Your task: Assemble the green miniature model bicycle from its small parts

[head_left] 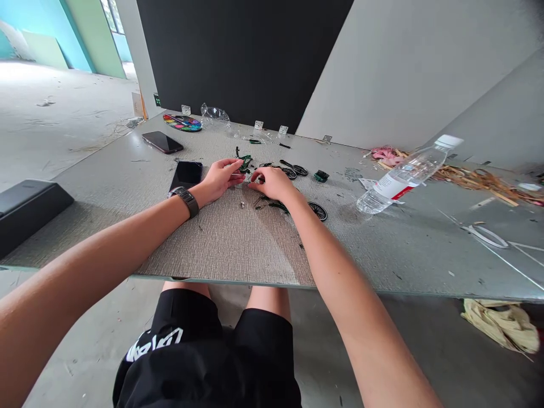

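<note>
My left hand (221, 180), with a dark watch (187, 202) on its wrist, pinches a small green toy bicycle frame (244, 163) between thumb and fingers. Close beside it, my right hand (272, 182) has its fingers bent together just above the table; whatever they grip is too small or hidden to make out. Small black wheels (300, 170) lie beyond the right hand, and another spoked wheel (318, 211) shows beside the right forearm. A little dark green block-like part (321, 176) sits farther right. Thin black pieces (278, 207) are partly covered by the right wrist.
Two phones, one dark (162, 142) and one near the left wrist (187, 173), lie on the table (221, 249). A tilted-looking water bottle (403, 175) stands right. Behind are a paint palette (182, 123), clear plastic packaging (215, 117) and wood scraps (476, 178). A black case (32, 209) sits left.
</note>
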The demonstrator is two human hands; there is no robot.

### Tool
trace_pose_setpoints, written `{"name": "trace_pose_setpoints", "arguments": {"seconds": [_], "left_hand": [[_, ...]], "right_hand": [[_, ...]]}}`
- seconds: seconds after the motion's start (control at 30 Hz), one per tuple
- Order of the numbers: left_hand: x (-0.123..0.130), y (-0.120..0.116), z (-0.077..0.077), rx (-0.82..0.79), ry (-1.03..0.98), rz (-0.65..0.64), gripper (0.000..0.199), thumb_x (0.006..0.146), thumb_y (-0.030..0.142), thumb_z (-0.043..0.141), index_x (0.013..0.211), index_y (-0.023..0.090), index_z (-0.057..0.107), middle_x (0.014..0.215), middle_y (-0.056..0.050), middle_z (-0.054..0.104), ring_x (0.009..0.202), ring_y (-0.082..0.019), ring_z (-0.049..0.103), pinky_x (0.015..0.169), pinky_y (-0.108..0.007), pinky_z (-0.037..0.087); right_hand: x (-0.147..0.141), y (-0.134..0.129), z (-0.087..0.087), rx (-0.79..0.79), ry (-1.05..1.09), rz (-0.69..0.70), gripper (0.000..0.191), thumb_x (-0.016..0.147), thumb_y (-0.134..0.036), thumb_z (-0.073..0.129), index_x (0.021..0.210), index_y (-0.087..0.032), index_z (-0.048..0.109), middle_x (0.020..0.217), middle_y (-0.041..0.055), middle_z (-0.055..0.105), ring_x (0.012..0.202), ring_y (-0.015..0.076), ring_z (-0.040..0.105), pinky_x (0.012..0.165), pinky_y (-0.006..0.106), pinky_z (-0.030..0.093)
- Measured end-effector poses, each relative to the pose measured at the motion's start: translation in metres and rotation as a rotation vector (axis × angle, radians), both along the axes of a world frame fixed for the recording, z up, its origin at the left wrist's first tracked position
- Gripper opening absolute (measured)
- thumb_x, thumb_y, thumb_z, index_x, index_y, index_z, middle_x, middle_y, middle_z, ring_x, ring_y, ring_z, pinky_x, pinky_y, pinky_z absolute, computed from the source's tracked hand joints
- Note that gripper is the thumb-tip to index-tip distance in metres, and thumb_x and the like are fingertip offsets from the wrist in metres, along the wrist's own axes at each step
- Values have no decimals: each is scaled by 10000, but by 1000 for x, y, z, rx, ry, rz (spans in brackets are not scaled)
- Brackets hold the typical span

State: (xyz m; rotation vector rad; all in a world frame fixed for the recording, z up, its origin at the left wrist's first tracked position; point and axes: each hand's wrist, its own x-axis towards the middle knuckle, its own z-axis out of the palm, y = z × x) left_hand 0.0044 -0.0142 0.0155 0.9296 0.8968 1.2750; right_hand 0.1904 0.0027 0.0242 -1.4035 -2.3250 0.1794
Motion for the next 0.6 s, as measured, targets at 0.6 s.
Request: {"name": "trace_pose_setpoints", "arguments": {"seconds": [0.6], "left_hand": [[-3, 1, -2, 101, 38, -154, 175, 975, 322, 686, 921, 206, 567, 587, 78, 423, 496, -52, 434, 548, -221, 376]], "right_hand": [[-7, 2, 4, 186, 434, 93, 130, 921, -334, 708, 946, -207, 727, 855, 40, 746, 779, 194, 634, 784, 356, 459]]}}
